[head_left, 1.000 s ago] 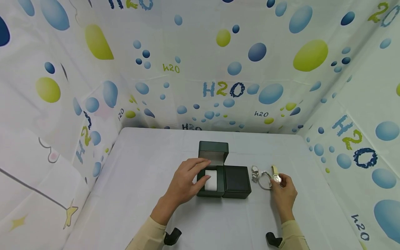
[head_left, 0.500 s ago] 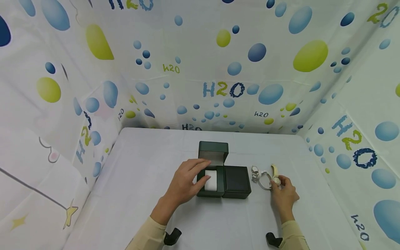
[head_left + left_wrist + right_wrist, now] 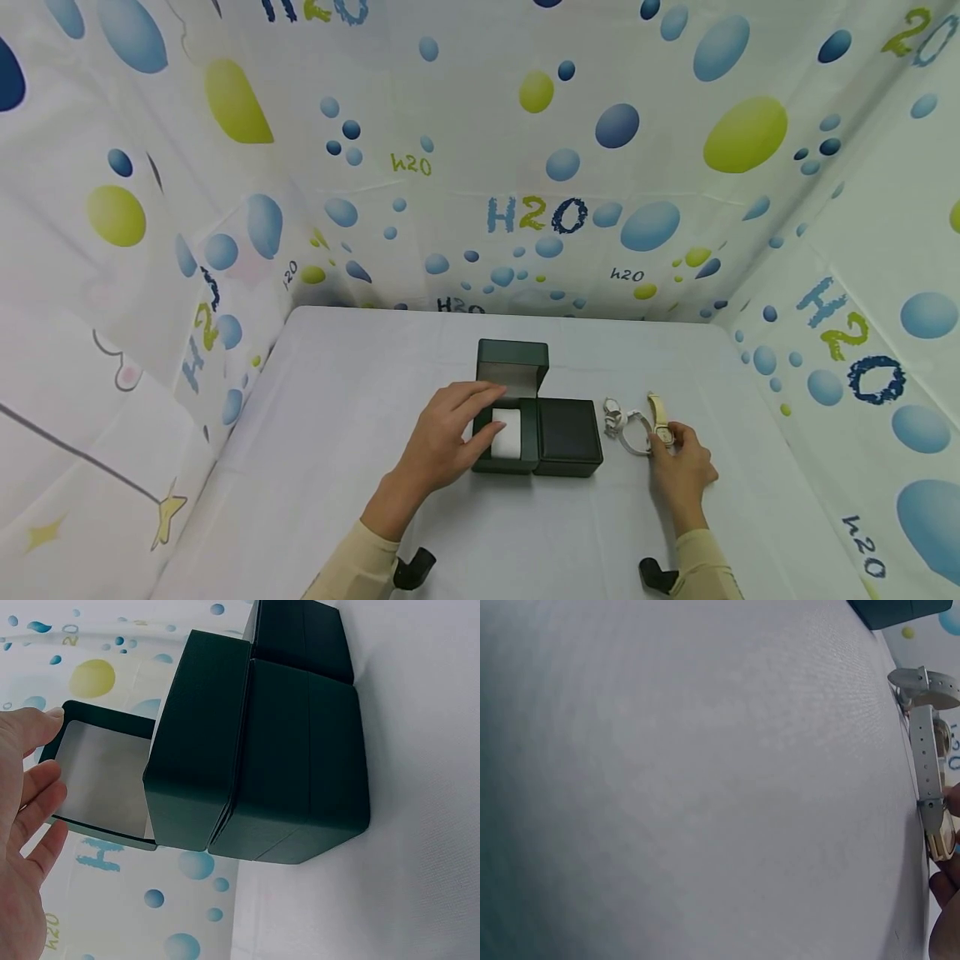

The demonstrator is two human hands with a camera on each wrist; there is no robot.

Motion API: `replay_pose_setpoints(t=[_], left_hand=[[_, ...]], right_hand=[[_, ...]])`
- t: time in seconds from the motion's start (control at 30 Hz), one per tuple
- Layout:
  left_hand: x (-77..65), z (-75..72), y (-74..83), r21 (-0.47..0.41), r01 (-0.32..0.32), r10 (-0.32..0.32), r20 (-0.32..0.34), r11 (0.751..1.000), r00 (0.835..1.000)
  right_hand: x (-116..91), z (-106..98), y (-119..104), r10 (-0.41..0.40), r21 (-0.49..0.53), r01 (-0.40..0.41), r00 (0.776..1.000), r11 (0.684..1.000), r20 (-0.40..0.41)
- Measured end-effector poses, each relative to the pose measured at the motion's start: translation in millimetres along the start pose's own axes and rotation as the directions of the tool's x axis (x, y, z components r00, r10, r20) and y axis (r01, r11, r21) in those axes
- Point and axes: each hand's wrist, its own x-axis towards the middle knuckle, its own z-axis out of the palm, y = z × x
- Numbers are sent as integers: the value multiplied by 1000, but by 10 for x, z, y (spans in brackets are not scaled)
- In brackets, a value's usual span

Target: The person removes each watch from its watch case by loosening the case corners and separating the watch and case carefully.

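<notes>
My left hand (image 3: pixel 450 429) hovers over an open green watch box (image 3: pixel 531 435), its fingers spread and nearly straight. In that box sits a white cushion (image 3: pixel 506 433), partly covered by the hand. The raised lid (image 3: pixel 105 776) shows its pale lining beyond the fingers in the left wrist view. Farther right, my right hand (image 3: pixel 681 475) pinches a gold wristwatch (image 3: pixel 658 412) by its case between thumb and fingers. Just left of it lies a watch with a pale strap (image 3: pixel 636 435), its holes visible in the right wrist view. Only part of the right hand shows there.
A second, closed dark green box (image 3: pixel 570 435) stands against the open one's right side. Between it and the pale-strap watch lies a silver watch (image 3: pixel 612 415). White cloth covers the table (image 3: pixel 360 358); a patterned curtain (image 3: pixel 450 192) hangs behind and at both sides.
The gold watch has tilted slightly, its strap end shifting left and away. My right hand has turned a little with it. My left hand and the boxes have stayed in place.
</notes>
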Motion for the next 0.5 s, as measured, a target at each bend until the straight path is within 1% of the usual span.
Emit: replay_pose_setpoints(t=[0.27,0.5], left_hand=[[8,-10,9,5,1,-1,5,1000,1000],[7,-11,9,9,2,-2,4,1000,1000]], right_hand=[[7,8,15,11,-5,-10,1000,1000,4],[14,-6,-40,6,-4,-6,1000,1000,-12]])
